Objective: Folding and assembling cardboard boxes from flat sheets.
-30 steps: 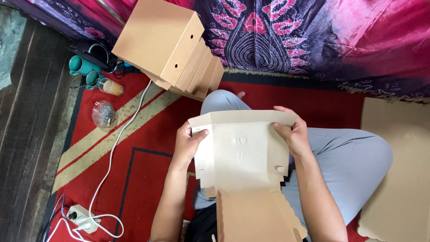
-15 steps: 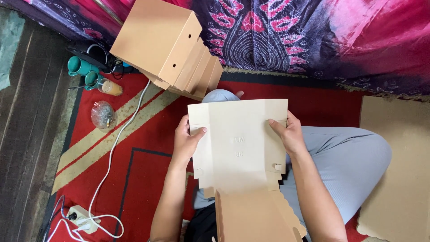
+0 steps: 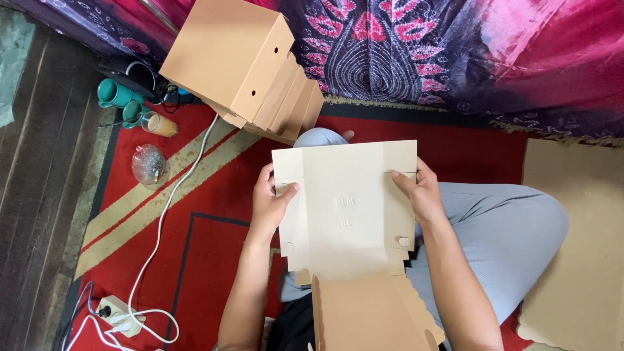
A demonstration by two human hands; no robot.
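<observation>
Since a second ago the far flap has unfolded flat. The left hand (image 3: pixel 270 205) and right hand (image 3: pixel 419 195) each pinch a side edge of the unfolded cardboard box blank (image 3: pixel 344 208), holding it flat above the lap, near the stacked boxes (image 3: pixel 240 65).

We note an unfolded tan cardboard box blank (image 3: pixel 348 208), pale inner face up, creased panels spread flat between our two grips. Its side flaps sit under our thumbs; a darker brown panel hangs below them.
</observation>
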